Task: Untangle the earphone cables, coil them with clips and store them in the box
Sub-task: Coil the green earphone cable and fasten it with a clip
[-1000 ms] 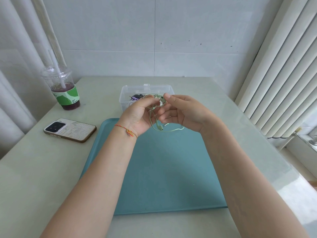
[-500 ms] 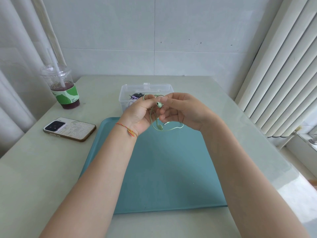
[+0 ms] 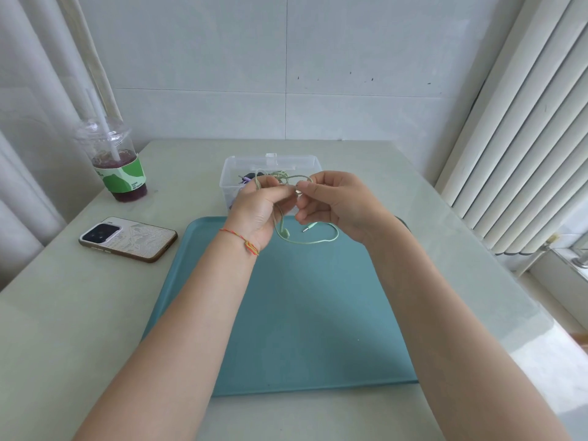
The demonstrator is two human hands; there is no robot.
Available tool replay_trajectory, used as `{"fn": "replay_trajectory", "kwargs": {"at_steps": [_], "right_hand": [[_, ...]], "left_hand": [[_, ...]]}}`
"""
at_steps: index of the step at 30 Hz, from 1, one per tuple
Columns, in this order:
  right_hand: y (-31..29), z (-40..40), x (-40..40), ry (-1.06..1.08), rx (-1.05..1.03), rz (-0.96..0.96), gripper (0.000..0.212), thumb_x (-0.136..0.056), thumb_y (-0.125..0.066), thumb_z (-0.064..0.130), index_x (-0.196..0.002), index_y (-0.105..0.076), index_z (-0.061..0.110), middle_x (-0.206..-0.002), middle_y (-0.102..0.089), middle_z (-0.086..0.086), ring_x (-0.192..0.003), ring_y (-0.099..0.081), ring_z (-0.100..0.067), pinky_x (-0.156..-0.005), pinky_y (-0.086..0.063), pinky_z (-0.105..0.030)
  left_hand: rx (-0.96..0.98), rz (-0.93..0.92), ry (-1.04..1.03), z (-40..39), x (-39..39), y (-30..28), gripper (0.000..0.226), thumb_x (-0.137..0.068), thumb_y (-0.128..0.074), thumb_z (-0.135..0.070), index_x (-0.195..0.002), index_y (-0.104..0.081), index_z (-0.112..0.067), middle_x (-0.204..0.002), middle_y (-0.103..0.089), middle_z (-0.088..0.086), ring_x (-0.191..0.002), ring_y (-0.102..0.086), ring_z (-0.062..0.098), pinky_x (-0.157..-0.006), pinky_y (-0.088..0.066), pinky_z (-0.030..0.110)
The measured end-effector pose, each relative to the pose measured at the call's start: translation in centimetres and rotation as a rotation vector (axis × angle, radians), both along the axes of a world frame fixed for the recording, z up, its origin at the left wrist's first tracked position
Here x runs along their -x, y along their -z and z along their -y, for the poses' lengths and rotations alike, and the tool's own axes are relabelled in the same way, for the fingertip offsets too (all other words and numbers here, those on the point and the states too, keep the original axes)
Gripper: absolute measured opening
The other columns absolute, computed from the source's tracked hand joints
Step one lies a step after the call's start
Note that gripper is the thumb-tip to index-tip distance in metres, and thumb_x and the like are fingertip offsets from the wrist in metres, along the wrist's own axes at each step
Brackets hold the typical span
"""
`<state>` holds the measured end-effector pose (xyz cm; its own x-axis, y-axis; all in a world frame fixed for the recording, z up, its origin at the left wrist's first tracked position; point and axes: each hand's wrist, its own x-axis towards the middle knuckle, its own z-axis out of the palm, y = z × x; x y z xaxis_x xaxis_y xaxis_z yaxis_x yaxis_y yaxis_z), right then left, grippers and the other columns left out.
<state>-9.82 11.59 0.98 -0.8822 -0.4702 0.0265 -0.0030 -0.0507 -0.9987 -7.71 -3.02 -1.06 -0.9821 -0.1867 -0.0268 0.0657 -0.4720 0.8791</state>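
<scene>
We hold the green earphone cable (image 3: 288, 240) raised above the far end of the teal tray (image 3: 302, 313), in front of the clear plastic box (image 3: 270, 165). The left hand (image 3: 259, 208) has its fingers curled toward the palm, with the cable pinched between thumb and fingertips near the top of the bundle. The right hand (image 3: 337, 205) faces it, thumb and forefinger pressed together on the same cable close to the left fingertips; the remaining right fingers are curled below. Several loops of the cable arc between the two hands along their upper edges. Below the hands one earbud (image 3: 285, 233) hangs on a short run of cable, and a longer loop sags under the right hand toward the tray. The metal jack plug (image 3: 306, 230) points left at the free end of that loop; we cannot tell whether it touches the tray.

The box stands on the pale table (image 3: 95, 313) just beyond the tray's far edge, lid off, with dark and purple items (image 3: 246, 178) inside, partly hidden by the hands. A red and yellow string bracelet (image 3: 245, 241) circles the left wrist.

To the left of the tray a phone (image 3: 127, 238) lies camera side up. Farther back on the left stands a lidded drink cup (image 3: 116, 163) with a straw and a green sleeve
</scene>
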Motion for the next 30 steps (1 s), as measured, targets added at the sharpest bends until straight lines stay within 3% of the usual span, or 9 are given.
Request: {"fn": "replay_trajectory", "kwargs": {"at_steps": [7,10,13,17,20,23,25,27,30], "right_hand": [[0.3,-0.2,0.8,0.282,-0.258,-0.091,0.012,-0.088,-0.064,0.014,-0.084,-0.057,0.005,-0.066,-0.063,-0.007,-0.045,-0.057,-0.018,-0.049,-0.052,-0.027],[-0.2,-0.8,1.1,0.323,-0.247,-0.097,0.018,-0.087,-0.067,0.021,-0.077,-0.064,0.006,-0.061,-0.057,-0.002,-0.047,-0.05,-0.016,-0.05,-0.047,-0.025],[-0.6,-1.0,1.1,0.291,-0.098,-0.023,0.019,-0.088,-0.066,0.02,-0.075,-0.066,0.007,-0.068,-0.06,-0.005,-0.063,-0.056,-0.02,-0.065,-0.053,-0.029],[-1.1,-1.2,1.2,0.217,0.151,0.062,0.015,-0.094,-0.059,0.017,-0.084,-0.063,0.006,-0.084,-0.07,-0.013,-0.084,-0.069,-0.025,-0.086,-0.054,-0.035],[-1.4,-1.5,1.1,0.264,0.083,-0.009,0.015,-0.094,-0.058,0.017,-0.083,-0.063,0.007,-0.079,-0.069,-0.01,-0.079,-0.067,-0.023,-0.079,-0.053,-0.032],[-1.5,-1.7,1.2,0.349,-0.058,-0.09,0.022,-0.091,-0.061,0.021,-0.071,-0.065,0.013,-0.075,-0.065,-0.002,-0.074,-0.059,-0.018,-0.076,-0.048,-0.03],[-1.6,-1.7,1.2,0.352,-0.077,-0.088,0.026,-0.09,-0.061,0.024,-0.066,-0.063,0.015,-0.075,-0.064,0.0,-0.074,-0.059,-0.016,-0.079,-0.048,-0.03],[-1.7,-1.7,1.0,0.323,-0.052,-0.059,0.027,-0.092,-0.06,0.024,-0.067,-0.061,0.013,-0.075,-0.063,-0.002,-0.075,-0.059,-0.016,-0.083,-0.053,-0.034],[-2.0,-1.6,0.6,0.276,0.01,-0.02,0.027,-0.096,-0.056,0.021,-0.071,-0.057,0.009,-0.075,-0.057,-0.007,-0.075,-0.056,-0.021,-0.079,-0.057,-0.04]], "left_hand": [[0.305,0.08,-0.094,-0.1,-0.5,-0.6,0.02,-0.089,-0.056,0.003,-0.081,-0.054,-0.015,-0.077,-0.064,0.006,-0.054,-0.065,0.016,-0.051,-0.051,0.023],[0.505,0.117,-0.13,0.0,-0.7,-0.5,0.014,-0.09,-0.051,-0.004,-0.091,-0.06,-0.015,-0.075,-0.069,0.003,-0.058,-0.062,0.013,-0.053,-0.048,0.022],[0.589,0.125,-0.092,0.1,-0.8,-0.7,0.017,-0.092,-0.049,-0.012,-0.097,-0.065,-0.016,-0.072,-0.071,0.002,-0.063,-0.06,0.014,-0.06,-0.046,0.023],[0.698,0.156,-0.049,0.0,-0.7,-0.8,0.017,-0.091,-0.051,-0.019,-0.084,-0.066,-0.02,-0.075,-0.069,-0.001,-0.065,-0.057,0.012,-0.059,-0.043,0.024],[0.856,0.204,-0.074,0.2,-0.6,-0.5,0.021,-0.088,-0.054,-0.027,-0.076,-0.069,-0.021,-0.081,-0.064,-0.002,-0.075,-0.053,0.015,-0.061,-0.039,0.026],[1.083,0.269,-0.089,0.6,-0.7,-0.4,0.036,-0.079,-0.05,-0.042,-0.082,-0.069,-0.011,-0.079,-0.057,0.005,-0.071,-0.048,0.024,-0.056,-0.035,0.03],[1.229,0.29,-0.146,0.7,-0.6,-0.3,0.05,-0.07,-0.042,-0.053,-0.082,-0.07,-0.014,-0.079,-0.062,0.009,-0.081,-0.054,0.028,-0.071,-0.045,0.033],[1.404,0.322,-0.258,0.6,-0.6,-0.4,0.047,-0.078,-0.039,-0.056,-0.073,-0.07,-0.021,-0.082,-0.063,0.006,-0.093,-0.047,0.028,-0.085,-0.04,0.034],[1.334,0.175,-0.365,0.5,-0.5,-0.7,0.042,-0.085,-0.043,-0.042,-0.058,-0.058,-0.012,-0.075,-0.055,0.006,-0.086,-0.04,0.025,-0.076,-0.035,0.034]]}}
